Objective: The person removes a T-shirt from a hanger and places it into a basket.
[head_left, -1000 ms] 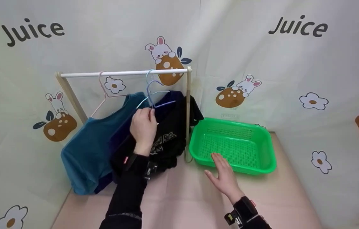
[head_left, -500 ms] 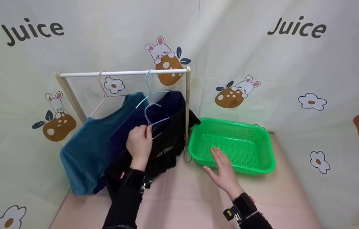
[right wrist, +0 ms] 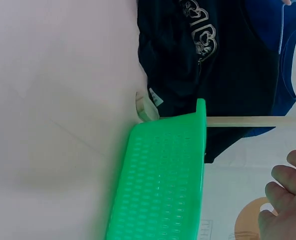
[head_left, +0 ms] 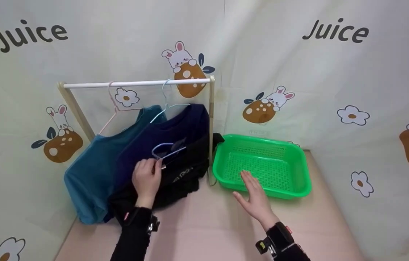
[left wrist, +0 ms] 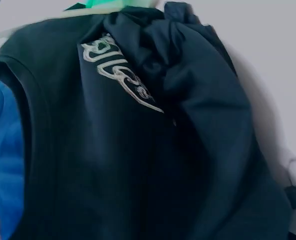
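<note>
In the head view my left hand pinches the neck of a lavender-blue clothes hanger. Its hook is off the rail and tips toward the right. A black T-shirt with pale lettering hangs from that hanger; the same shirt fills the left wrist view. Behind it, a navy shirt hangs on a light blue hanger and a teal shirt on a pink hanger. My right hand, fingers straight, holds nothing by the near rim of a green basket.
A small clothes rack stands at the left, with a white rail and wooden posts. Its right post is close to the basket. Printed white cloth walls the back and sides of the pale pink tabletop.
My left hand has come down and to the left, bringing the lavender-blue hanger and black T-shirt away from the rail. More of the navy shirt shows. My right hand stays about where it was.
</note>
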`<action>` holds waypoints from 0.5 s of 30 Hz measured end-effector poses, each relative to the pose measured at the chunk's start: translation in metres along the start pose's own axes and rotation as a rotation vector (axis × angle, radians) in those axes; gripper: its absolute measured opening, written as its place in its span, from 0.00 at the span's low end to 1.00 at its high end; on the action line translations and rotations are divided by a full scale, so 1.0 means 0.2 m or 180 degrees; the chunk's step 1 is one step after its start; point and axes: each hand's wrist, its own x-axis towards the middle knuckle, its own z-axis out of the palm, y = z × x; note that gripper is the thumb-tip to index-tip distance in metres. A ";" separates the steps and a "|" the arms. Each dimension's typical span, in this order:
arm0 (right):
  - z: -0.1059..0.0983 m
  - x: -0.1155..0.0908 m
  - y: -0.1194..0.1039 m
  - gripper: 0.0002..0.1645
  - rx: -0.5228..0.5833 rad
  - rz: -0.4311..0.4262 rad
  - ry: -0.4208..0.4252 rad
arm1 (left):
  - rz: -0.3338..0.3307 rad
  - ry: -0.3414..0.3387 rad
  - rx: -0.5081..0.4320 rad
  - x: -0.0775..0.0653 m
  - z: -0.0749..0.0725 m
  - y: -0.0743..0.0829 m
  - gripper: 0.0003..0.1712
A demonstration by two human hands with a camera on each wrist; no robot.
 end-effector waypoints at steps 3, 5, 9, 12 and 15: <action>-0.01 0.00 0.00 0.45 0.0005 0.0003 0.0017 | 0.0101 0.0070 -0.0191 0.02 -0.04 -0.02 0.14; -0.02 0.01 0.00 0.44 0.0016 0.0001 0.0029 | 0.0174 0.0109 -0.0316 0.04 -0.07 -0.03 0.16; -0.04 0.03 -0.01 0.44 0.0075 -0.0002 0.0055 | 0.0331 0.0183 -0.0527 0.09 -0.12 -0.02 0.19; -0.06 0.04 -0.02 0.44 0.0156 -0.0006 0.0107 | 0.0432 0.0201 -0.0612 0.14 -0.14 0.01 0.20; -0.09 0.06 -0.04 0.44 0.0218 -0.0031 0.0170 | 0.0483 0.0230 -0.0651 0.19 -0.17 0.05 0.21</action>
